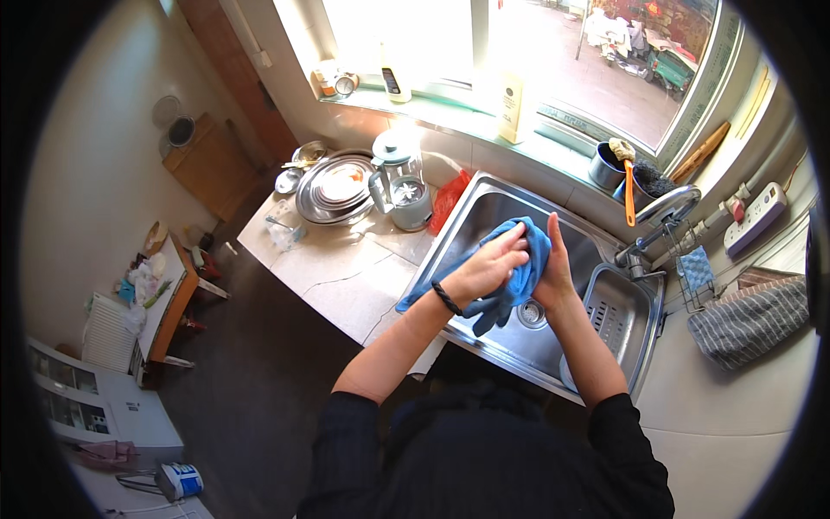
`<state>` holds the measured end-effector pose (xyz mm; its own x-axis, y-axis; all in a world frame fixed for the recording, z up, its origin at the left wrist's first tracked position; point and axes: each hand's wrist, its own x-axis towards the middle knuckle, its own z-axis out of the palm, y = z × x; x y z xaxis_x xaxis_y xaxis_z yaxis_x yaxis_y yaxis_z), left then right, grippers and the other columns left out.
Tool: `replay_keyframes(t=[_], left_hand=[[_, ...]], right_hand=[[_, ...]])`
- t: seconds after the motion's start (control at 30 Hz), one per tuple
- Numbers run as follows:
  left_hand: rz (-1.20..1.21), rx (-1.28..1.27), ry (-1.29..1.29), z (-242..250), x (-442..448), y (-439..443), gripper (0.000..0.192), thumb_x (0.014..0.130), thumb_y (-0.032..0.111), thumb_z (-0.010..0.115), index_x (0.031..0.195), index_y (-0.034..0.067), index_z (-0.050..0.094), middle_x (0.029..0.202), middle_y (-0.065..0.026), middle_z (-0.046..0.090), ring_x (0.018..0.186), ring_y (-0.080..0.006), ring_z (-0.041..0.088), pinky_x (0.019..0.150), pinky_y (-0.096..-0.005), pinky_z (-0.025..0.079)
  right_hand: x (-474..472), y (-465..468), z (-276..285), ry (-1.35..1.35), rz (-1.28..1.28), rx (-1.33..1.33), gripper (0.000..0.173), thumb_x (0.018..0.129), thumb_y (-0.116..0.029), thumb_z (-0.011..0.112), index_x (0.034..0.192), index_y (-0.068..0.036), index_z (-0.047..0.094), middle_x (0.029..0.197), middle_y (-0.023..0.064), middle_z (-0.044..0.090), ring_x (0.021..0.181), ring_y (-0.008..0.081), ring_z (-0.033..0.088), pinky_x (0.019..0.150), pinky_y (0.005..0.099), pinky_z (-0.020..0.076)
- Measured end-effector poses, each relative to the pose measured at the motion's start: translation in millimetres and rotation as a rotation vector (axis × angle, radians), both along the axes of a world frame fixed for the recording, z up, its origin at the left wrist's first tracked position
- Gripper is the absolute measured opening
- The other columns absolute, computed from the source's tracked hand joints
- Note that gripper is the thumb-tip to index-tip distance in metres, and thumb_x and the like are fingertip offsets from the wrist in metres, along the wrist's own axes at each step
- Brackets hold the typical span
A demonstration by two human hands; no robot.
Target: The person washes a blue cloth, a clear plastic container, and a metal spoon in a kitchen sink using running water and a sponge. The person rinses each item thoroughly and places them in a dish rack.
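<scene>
A bunched blue cloth (535, 250) is between my two hands above the stainless steel sink (476, 224). My left hand (496, 259) lies over the cloth from the left, and a dark braided band circles that wrist. From the right, my right hand (556, 276) presses against the cloth, its thumb pointing up and away from me. One end of the cloth hangs below the left wrist, and another stretches left to the sink's rim. Beneath the hands a drain strainer (532, 314) shows in the basin. The palms are partly hidden.
Left on the counter stand a blender (405, 188), stacked metal bowls (337, 188) and a red plastic bag (449, 202). The faucet (639, 250) rises at the sink's right, beside a blue sponge (696, 268), a power strip (755, 219) and a striped towel (749, 321). Bottles line the windowsill (447, 117).
</scene>
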<state>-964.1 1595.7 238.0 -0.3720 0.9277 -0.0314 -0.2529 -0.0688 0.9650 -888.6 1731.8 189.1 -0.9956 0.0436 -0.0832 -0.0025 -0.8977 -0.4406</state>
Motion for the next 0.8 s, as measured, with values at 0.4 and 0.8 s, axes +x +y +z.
replay_keyframes(t=[0.4,0.8], left_hand=[[0.432,0.101,-0.365,-75.6,3.5,-45.2,0.021,0.091,0.023,0.055,0.105,0.009,0.062,0.107,-0.0015,0.063,0.071,-0.0004,0.052,0.063,-0.0162,0.041],[0.232,0.043,-0.159,-65.2,5.7,-13.9,0.046,0.098,0.040,0.040,0.117,0.001,0.055,0.108,-0.0052,0.061,0.098,-0.0113,0.056,0.088,-0.0263,0.043]], right_hand=[[9.1,-2.5,19.7,-0.045,-0.083,0.081,0.057,0.089,-0.058,0.044,0.111,-0.007,0.059,0.098,0.0097,0.067,0.082,0.0215,0.066,0.070,0.0370,0.0554],[20.1,15.9,9.3,-0.197,0.103,0.698,0.051,0.090,-0.050,0.050,0.113,-0.005,0.057,0.107,0.0064,0.062,0.101,0.0177,0.058,0.094,0.0362,0.0424]])
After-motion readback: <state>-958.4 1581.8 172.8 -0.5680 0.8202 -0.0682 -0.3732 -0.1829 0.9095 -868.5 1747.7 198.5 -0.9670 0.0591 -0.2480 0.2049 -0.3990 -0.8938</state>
